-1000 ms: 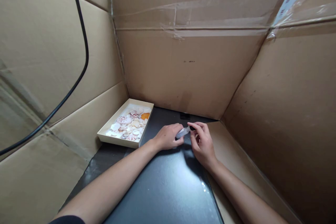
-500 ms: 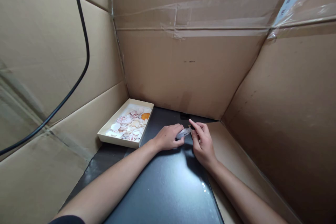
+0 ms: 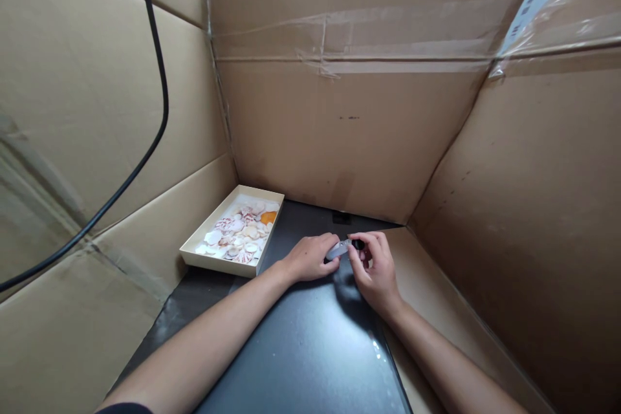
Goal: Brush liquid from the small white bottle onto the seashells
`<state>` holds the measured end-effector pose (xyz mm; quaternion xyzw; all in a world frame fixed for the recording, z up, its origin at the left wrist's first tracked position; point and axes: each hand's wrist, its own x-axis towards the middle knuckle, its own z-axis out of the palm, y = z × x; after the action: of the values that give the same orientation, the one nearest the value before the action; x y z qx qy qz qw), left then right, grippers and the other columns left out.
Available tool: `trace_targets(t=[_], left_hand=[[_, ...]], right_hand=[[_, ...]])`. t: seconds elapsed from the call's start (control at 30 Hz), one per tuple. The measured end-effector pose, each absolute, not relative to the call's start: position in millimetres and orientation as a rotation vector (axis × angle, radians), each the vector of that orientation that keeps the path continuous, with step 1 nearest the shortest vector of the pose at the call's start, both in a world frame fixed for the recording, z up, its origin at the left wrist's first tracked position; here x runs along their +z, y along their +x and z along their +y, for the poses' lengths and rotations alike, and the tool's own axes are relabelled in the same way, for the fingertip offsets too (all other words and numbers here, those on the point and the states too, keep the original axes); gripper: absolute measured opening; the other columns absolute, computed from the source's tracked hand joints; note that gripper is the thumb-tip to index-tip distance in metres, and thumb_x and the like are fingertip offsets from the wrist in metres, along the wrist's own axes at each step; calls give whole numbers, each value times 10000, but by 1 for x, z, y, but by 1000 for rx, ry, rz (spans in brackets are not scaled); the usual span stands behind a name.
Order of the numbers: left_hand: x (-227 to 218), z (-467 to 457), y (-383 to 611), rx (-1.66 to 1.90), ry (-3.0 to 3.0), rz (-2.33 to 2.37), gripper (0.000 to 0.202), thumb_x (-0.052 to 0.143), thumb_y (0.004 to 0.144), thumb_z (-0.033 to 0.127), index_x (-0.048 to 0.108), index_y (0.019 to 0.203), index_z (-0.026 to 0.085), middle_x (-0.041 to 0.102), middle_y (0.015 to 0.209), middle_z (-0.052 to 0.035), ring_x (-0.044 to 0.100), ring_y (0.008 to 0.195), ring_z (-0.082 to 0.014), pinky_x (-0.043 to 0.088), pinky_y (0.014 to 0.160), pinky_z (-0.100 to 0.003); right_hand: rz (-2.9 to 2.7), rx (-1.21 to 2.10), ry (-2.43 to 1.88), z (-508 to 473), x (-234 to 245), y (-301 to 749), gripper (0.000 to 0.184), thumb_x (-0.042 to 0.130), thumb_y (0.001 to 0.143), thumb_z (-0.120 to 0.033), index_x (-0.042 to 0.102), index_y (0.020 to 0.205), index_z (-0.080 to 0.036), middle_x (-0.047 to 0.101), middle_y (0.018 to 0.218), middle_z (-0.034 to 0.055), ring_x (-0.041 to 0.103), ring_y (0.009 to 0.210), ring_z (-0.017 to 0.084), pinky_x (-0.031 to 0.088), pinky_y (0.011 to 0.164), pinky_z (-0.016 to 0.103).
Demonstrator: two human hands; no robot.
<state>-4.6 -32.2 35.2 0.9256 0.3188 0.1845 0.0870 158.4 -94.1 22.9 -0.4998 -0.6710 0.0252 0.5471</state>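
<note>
In the head view, above the dark surface (image 3: pixel 291 343), the left hand (image 3: pixel 312 258) grasps a small translucent bottle (image 3: pixel 337 250) while the fingers of the right hand (image 3: pixel 378 272) close about its dark cap (image 3: pixel 358 244), seemingly cap-handling that next calls for steady left support.

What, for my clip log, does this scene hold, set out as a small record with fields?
Left hand: grips a small translucent bottle
Right hand: fingers about the bottle's end, beside a black cap; grip unclear
Cap fit: cannot tell whether attached
Cream box: open, left of the hands, holding seashells and an orange piece
Surface: dark tabletop
Surroundings: cardboard walls, black cable at left
</note>
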Motion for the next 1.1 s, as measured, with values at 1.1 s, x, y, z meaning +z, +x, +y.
trace_targets(t=[1.1], left_hand=[[-4, 9, 1, 917, 2029, 1061, 226, 519, 859, 316, 578, 1014, 163, 627, 809, -13, 556, 723, -140, 386, 669, -222]], right_hand=[[-1075, 445, -1292, -81, 22, 169, 456, 530, 831, -566, 692, 904, -146, 612, 673, 35, 539, 602, 164, 413, 568, 269]])
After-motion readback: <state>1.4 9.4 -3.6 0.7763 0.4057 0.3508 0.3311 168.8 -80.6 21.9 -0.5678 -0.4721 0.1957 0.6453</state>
